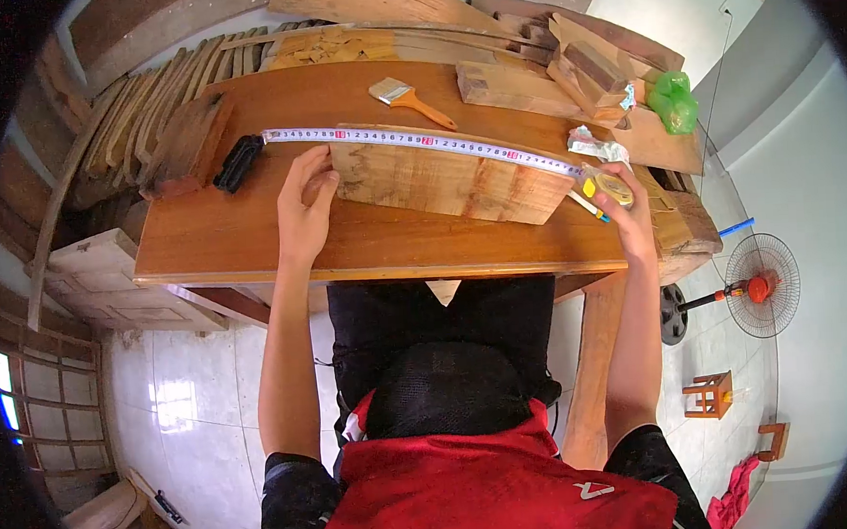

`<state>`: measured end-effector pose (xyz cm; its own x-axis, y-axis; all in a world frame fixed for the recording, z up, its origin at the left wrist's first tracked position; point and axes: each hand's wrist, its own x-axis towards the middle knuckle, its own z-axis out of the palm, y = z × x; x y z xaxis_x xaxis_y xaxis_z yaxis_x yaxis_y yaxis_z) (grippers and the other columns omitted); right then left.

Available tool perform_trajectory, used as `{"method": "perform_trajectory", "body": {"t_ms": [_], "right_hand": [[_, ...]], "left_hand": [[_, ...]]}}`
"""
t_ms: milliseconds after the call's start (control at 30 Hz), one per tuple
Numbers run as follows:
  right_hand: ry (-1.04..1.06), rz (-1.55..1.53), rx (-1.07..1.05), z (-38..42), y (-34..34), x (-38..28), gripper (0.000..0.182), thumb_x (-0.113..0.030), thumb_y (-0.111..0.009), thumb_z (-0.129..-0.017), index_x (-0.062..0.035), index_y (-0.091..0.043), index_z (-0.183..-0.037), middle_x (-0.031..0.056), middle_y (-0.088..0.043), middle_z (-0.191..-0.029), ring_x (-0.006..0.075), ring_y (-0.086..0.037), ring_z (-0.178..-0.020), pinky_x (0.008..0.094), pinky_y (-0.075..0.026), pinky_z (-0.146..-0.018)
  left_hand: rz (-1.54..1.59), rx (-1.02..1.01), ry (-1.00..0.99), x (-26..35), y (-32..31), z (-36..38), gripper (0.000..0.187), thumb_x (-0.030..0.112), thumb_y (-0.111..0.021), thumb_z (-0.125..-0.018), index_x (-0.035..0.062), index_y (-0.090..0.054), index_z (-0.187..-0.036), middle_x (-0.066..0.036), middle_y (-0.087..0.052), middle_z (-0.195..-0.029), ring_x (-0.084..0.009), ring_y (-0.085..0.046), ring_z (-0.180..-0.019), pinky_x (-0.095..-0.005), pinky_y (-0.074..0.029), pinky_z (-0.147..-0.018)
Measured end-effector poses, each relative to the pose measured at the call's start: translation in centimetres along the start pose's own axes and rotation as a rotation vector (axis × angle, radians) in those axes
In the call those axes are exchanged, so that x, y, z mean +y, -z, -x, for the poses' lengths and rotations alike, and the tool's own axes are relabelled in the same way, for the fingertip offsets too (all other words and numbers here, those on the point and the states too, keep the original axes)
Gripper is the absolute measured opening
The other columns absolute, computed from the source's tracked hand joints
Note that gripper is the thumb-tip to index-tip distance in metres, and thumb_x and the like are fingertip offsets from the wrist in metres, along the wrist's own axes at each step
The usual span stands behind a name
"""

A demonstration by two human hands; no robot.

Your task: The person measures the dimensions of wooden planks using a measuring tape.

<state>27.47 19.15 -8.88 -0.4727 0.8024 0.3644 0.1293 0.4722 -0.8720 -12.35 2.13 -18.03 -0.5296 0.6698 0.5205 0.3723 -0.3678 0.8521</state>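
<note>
A wooden board (448, 177) is on the brown table in front of me, its broad face toward me. Curled fingers of my left hand (305, 204) hold its left end, with the thumb against the edge. In my right hand (628, 206) is a yellow tape measure (607, 188), held just past the board's right end. The white blade (388, 137) runs out to the left along the board's far edge, and its tip reaches beyond the left end. Partly under my right hand lies a thin white and blue pen-like stick (593, 208).
A black tool (239, 164) lies by the blade's tip. Behind the board is a paintbrush (410, 100). Wood blocks (510, 86), a crumpled wrapper (597, 146) and a green plastic bag (674, 103) sit at the back right. Stacked slats (152, 111) line the left; a fan (755, 287) stands right.
</note>
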Motion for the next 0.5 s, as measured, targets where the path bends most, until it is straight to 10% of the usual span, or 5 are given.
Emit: {"method": "perform_trajectory", "body": {"t_ms": [500], "right_hand": [[0.030, 0.016, -0.024, -0.15, 0.30, 0.40, 0.041, -0.022, -0.079, -0.082, -0.0022, -0.060, -0.112, 0.0043, -0.066, -0.103, 0.0121, -0.059, -0.096, 0.0264, -0.046, -0.087]], "left_hand": [[-0.009, 0.000, 0.011, 0.42, -0.14, 0.00, 0.033, -0.001, -0.059, -0.096, -0.0015, -0.055, -0.129, -0.012, -0.064, -0.123, -0.0184, -0.060, -0.116, -0.0312, -0.049, -0.098]]}}
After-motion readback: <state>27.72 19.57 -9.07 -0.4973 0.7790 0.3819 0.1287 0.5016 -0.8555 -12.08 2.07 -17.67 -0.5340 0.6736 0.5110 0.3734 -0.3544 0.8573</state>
